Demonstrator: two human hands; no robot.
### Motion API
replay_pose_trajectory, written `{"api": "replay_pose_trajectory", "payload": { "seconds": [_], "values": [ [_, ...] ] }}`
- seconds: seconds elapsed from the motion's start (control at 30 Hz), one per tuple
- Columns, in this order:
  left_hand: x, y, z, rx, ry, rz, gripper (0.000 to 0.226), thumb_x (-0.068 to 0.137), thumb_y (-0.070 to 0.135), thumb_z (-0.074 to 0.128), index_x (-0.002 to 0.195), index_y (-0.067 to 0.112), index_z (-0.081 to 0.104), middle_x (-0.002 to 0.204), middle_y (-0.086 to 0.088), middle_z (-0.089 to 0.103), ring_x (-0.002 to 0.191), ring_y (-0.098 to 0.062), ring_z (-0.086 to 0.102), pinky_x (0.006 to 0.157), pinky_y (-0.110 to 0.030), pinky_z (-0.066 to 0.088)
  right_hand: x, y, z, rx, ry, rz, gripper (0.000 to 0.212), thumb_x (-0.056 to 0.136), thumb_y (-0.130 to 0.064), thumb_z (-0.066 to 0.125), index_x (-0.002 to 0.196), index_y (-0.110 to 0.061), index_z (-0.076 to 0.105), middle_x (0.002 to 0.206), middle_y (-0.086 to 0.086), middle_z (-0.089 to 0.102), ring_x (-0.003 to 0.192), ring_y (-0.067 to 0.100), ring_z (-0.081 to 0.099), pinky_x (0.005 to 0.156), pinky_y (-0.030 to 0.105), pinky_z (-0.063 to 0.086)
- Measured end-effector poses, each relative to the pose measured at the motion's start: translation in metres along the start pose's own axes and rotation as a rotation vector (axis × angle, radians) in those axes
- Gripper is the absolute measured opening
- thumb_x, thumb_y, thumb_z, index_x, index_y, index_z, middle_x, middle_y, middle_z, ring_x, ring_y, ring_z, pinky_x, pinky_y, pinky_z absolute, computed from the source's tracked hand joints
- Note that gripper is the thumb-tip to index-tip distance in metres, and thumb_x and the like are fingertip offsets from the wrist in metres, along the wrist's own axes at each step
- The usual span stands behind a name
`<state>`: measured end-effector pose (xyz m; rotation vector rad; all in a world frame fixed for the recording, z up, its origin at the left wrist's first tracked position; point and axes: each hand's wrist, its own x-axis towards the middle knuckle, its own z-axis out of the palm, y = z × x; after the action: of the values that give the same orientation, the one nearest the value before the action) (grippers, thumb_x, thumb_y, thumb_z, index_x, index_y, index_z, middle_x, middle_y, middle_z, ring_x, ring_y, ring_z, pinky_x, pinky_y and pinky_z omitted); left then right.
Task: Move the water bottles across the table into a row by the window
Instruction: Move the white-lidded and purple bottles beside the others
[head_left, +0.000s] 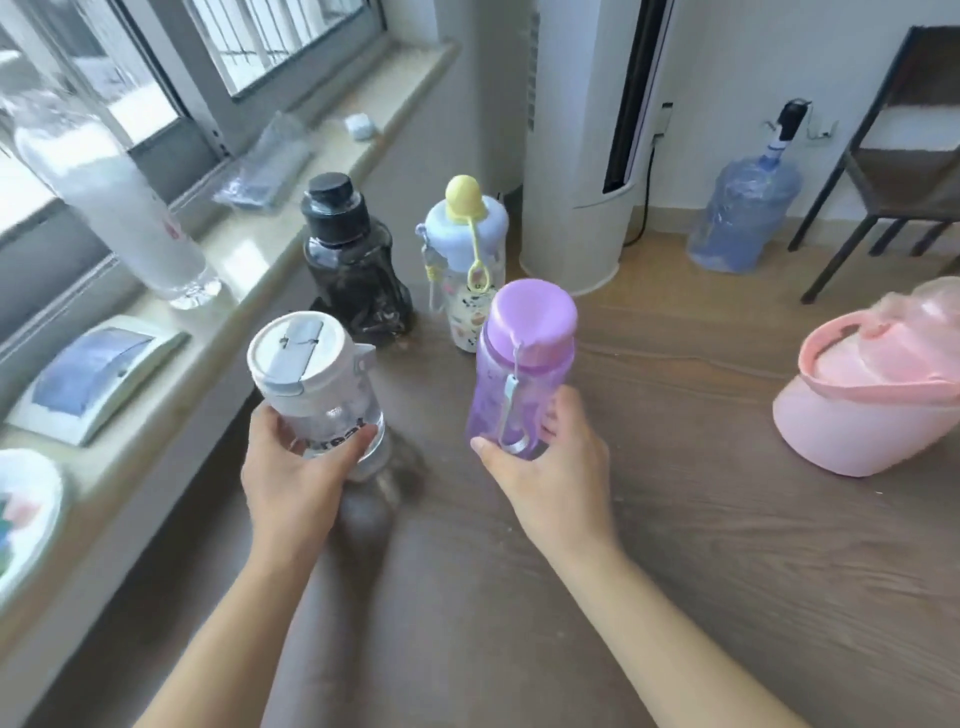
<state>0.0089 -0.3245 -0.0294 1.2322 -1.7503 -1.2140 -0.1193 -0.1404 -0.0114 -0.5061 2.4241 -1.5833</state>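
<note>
Left hand (291, 467) grips clear bottle (317, 384), right hand (556, 462) grips purple bottle (524, 364). Both near upright, caps up, tilted slightly toward camera, mid-worktop (727, 519). Black bottle (353, 260) and blue bottle (467, 260) stand upright behind, nearer window.

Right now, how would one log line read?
left hand: holds clear bottle | right hand: holds purple bottle | black bottle, patterned bottle: standing near window

A clear bottle with a white flip lid (317, 387) and a capped purple bottle (522, 364) stand near each other, upright, each gripped low. Behind them, a black-capped dark bottle (356, 260) and a yellow-knobbed cartoon-print bottle (467, 265) stand side by side.
</note>
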Motion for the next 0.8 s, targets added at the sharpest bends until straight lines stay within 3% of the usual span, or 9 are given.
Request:
{"api": "replay_pose_trajectory", "payload": {
  "seconds": [0.07, 0.13, 0.2, 0.43, 0.57, 0.67, 0.73, 0.8],
  "values": [
    [0.021, -0.005, -0.005, 0.007, -0.005, -0.009, 0.071, 0.064, 0.025, 0.101, 0.125, 0.029, 0.064, 0.121, 0.012, 0.077, 0.110, -0.007, 0.075, 0.104, -0.044, 0.060, 0.009, -0.004, 0.021, -0.017, -0.023, 0.009, 0.047, 0.067, -0.030, 0.090, 0.098, -0.029, 0.053, 0.090, -0.013, 0.067, 0.077, -0.001, 0.062, 0.063, 0.009, 0.044],
    [0.037, -0.008, -0.008, -0.004, -0.009, -0.025, 0.070, 0.059, 0.033, 0.101, 0.119, 0.035, 0.065, 0.122, 0.011, 0.078, 0.113, -0.012, 0.076, 0.103, -0.046, 0.061, 0.016, -0.005, 0.039, -0.025, -0.029, 0.027, 0.049, 0.068, -0.032, 0.088, 0.104, -0.028, 0.056, 0.099, -0.012, 0.069, 0.087, 0.006, 0.065, 0.075, 0.025, 0.053],
    [0.046, -0.011, -0.008, -0.016, -0.013, -0.030, 0.071, 0.057, 0.035, 0.100, 0.119, 0.035, 0.065, 0.122, 0.010, 0.079, 0.112, -0.012, 0.077, 0.102, -0.045, 0.061, 0.020, -0.005, 0.052, -0.023, -0.019, 0.035, 0.050, 0.068, -0.033, 0.088, 0.108, -0.028, 0.057, 0.103, -0.012, 0.069, 0.095, 0.012, 0.067, 0.081, 0.032, 0.056],
    [0.062, -0.021, -0.005, -0.061, -0.040, -0.014, 0.080, 0.062, 0.029, 0.101, 0.133, 0.022, 0.065, 0.126, 0.009, 0.079, 0.114, -0.007, 0.077, 0.102, -0.037, 0.061, 0.015, -0.002, 0.072, -0.041, 0.017, 0.022, 0.051, 0.071, -0.030, 0.088, 0.106, -0.032, 0.051, 0.103, -0.010, 0.065, 0.094, 0.012, 0.061, 0.076, 0.027, 0.048],
    [0.061, -0.024, -0.004, -0.063, -0.045, -0.025, 0.081, 0.063, 0.032, 0.101, 0.134, 0.024, 0.063, 0.128, 0.011, 0.079, 0.117, -0.006, 0.076, 0.108, -0.044, 0.060, 0.015, 0.003, 0.077, -0.056, 0.033, 0.005, 0.060, 0.070, -0.031, 0.088, 0.119, -0.025, 0.055, 0.113, -0.007, 0.064, 0.106, 0.017, 0.062, 0.088, 0.036, 0.053],
    [0.051, -0.022, -0.003, -0.070, -0.060, -0.032, 0.098, 0.067, 0.031, 0.102, 0.152, 0.024, 0.054, 0.145, 0.012, 0.072, 0.129, -0.004, 0.071, 0.114, -0.039, 0.055, 0.015, 0.009, 0.073, -0.104, -0.045, 0.019, 0.081, 0.068, -0.033, 0.090, 0.137, -0.021, 0.050, 0.131, -0.003, 0.063, 0.121, 0.020, 0.059, 0.101, 0.039, 0.050],
    [0.030, -0.016, -0.001, -0.062, -0.002, -0.027, 0.105, 0.073, 0.024, 0.101, 0.162, 0.018, 0.046, 0.155, 0.003, 0.063, 0.133, -0.005, 0.067, 0.116, -0.035, 0.052, 0.009, 0.012, 0.064, -0.101, -0.102, 0.036, 0.097, 0.068, -0.030, 0.091, 0.150, -0.021, 0.040, 0.147, -0.001, 0.055, 0.134, 0.020, 0.052, 0.112, 0.040, 0.044],
    [-0.002, -0.011, 0.003, 0.048, 0.129, -0.002, 0.091, 0.079, 0.021, 0.096, 0.157, 0.012, 0.049, 0.146, -0.006, 0.063, 0.122, -0.013, 0.068, 0.112, -0.038, 0.054, -0.003, 0.015, 0.046, -0.082, -0.130, 0.068, 0.102, 0.073, -0.026, 0.090, 0.156, -0.021, 0.032, 0.156, 0.000, 0.046, 0.142, 0.018, 0.045, 0.118, 0.041, 0.039]
  ]
}}
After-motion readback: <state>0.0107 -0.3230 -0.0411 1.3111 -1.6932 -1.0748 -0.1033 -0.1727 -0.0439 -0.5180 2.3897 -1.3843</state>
